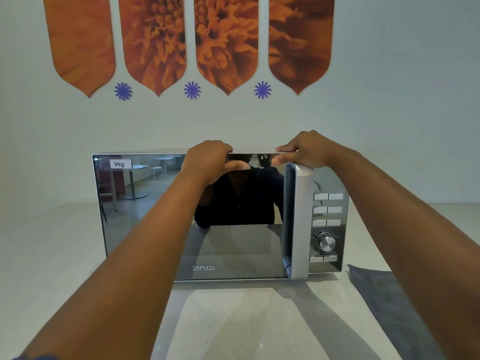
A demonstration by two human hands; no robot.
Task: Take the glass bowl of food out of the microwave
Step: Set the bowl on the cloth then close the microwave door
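Note:
A silver microwave (145,216) with a mirrored door stands on a pale counter, and the door is closed. A "Veg" label sits at its upper left corner. My left hand (210,162) grips the top edge of the door near the middle, fingers over the top and thumb on the glass. My right hand (304,152) grips the same top edge just above the vertical silver door handle (298,222). The glass bowl of food is not visible; the mirrored door hides the inside.
The control panel (327,224) with buttons and a dial is on the microwave's right side. A grey cloth (384,305) lies on the pale counter (233,323) at the right front. A wall with orange flower panels stands close behind.

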